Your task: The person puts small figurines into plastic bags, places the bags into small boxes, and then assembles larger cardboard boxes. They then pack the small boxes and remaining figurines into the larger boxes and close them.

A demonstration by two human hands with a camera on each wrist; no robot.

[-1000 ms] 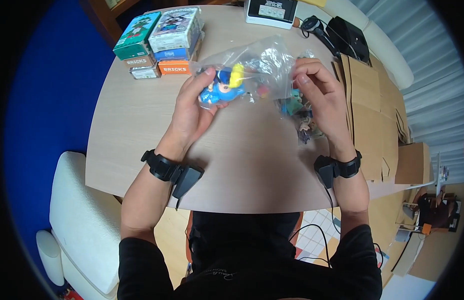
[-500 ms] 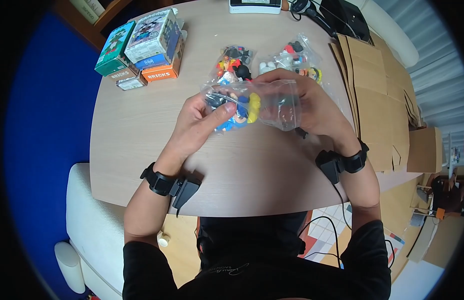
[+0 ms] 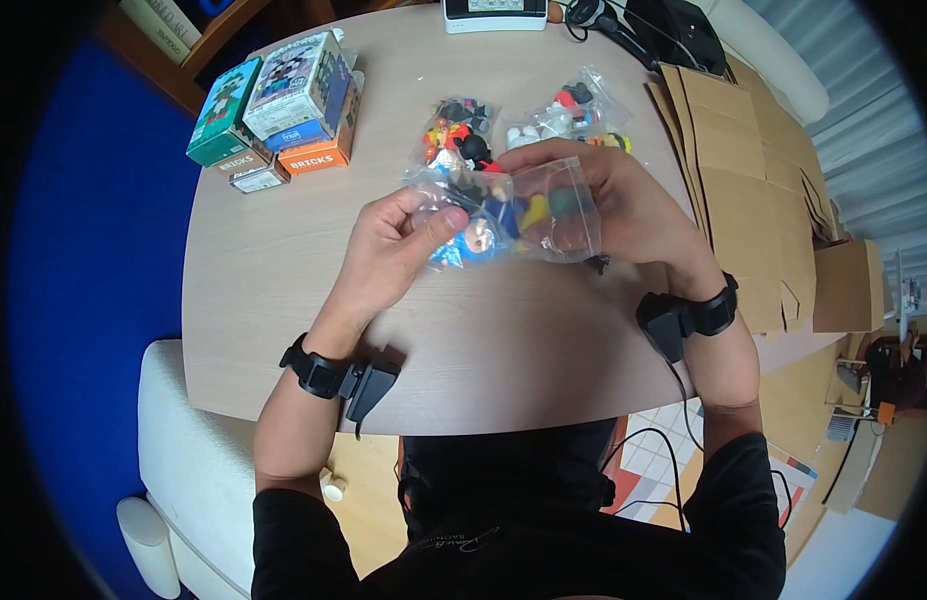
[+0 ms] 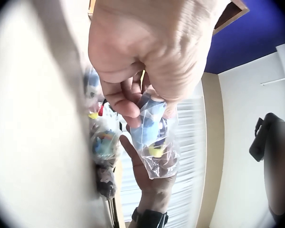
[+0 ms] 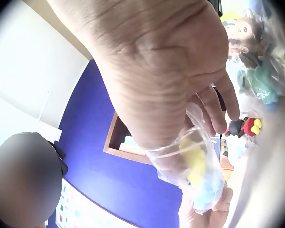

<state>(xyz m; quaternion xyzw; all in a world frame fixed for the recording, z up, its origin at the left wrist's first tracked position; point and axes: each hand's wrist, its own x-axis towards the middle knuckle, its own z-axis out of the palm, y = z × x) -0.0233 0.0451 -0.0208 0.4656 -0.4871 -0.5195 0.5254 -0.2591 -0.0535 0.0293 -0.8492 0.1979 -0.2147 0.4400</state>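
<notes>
In the head view a clear plastic bag (image 3: pixel 558 235) is up over the table. Inside it are toy figures, one with blue parts and a pale face (image 3: pixel 479 238), plus yellow and dark blue parts. My left hand (image 3: pixel 378 250) grips the bag's left end, thumb on the near side. My right hand (image 3: pixel 638 205) is at the other end, its fingers extended behind the bag. In the right wrist view its thumb reaches in under the clear film. Beyond the hands lie another bag of figures (image 3: pixel 446 132) and a bag with white and red pieces (image 3: pixel 553 122).
Stacked toy boxes (image 3: pixel 301 85) stand at the far left of the table. Flattened cardboard (image 3: pixel 748 190) leans along the right side. A white device (image 3: pixel 495 15) and a black handheld scanner (image 3: pixel 613 30) are at the back.
The right hand has come from the bag's upper right edge down to its right end, thumb side against the film. The bag has lowered towards me, and the yellow part has shifted right inside.
</notes>
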